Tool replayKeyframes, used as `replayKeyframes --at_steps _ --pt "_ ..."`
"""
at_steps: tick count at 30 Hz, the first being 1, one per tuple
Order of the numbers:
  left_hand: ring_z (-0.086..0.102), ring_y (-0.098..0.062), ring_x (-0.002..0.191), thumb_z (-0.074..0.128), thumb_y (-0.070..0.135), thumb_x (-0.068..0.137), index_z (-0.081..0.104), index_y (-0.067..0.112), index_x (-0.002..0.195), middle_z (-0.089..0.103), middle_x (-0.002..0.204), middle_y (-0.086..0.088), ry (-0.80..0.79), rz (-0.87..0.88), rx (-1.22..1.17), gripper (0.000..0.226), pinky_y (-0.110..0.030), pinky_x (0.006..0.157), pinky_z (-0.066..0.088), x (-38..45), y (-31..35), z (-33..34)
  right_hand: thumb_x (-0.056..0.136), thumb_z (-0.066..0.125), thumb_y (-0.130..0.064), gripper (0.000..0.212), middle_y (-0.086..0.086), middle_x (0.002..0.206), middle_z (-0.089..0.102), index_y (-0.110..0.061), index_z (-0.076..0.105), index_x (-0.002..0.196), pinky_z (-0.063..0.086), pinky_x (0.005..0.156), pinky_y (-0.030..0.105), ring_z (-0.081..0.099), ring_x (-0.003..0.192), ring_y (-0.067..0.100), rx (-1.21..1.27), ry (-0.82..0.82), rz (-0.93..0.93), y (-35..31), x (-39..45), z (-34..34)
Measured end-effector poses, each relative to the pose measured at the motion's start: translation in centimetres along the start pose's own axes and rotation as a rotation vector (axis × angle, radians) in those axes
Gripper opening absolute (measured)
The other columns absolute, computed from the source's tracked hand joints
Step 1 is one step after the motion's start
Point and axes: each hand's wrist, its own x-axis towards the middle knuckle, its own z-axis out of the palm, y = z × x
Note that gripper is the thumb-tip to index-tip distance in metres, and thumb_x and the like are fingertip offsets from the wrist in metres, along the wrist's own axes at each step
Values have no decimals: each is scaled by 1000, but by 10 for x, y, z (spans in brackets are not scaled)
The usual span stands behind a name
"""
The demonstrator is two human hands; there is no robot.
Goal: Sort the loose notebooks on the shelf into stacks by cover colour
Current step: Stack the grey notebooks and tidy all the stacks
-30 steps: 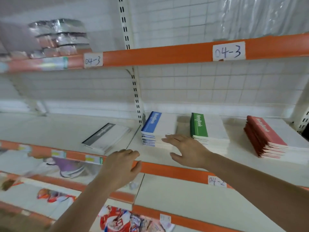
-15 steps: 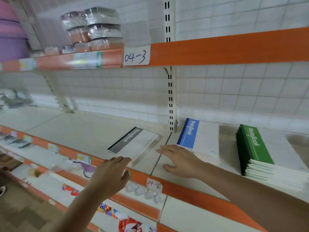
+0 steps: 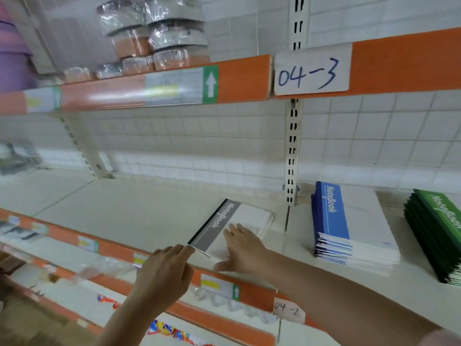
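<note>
While the right hand (image 3: 243,248) lies flat, fingers spread, on the grey notebooks (image 3: 234,224) near the shelf (image 3: 139,213) lip, the left hand (image 3: 166,269) seemingly pinches their corner; a careless tug could spill them off.

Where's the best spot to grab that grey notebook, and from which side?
Probably the near corner of the grey notebook, from the front: it lies flat with that corner at the shelf edge, where the left hand already touches it while the right hand rests on its cover.
</note>
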Motion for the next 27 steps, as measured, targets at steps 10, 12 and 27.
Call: replayKeyframes --at_steps 10,12,27 --pt "51 -6 41 37 21 70 67 24 78 57 57 13 -32 236 -66 32 -20 41 40 43 -69 30 82 52 -69 89 11 155 24 -14 26 148 26 113 44 24 141 29 -31 -143 158 -10 16 -15" --pt "51 -8 41 34 24 70 66 26 77 56 56 13 -33 295 -79 33 -21 41 40 51 -73 36 85 48 -69 89 7 157 19 -16 19 151 25 114 43 21 143 27 -58 -181 170 -11 13 -17" --pt "57 -8 47 41 28 62 67 24 67 58 56 10 -219 461 -38 27 -21 42 43 72 -90 60 91 38 1 44 6 93 60 -17 43 131 33 53 32 50 70 25 -320 -134 189 -6 -15 -29"
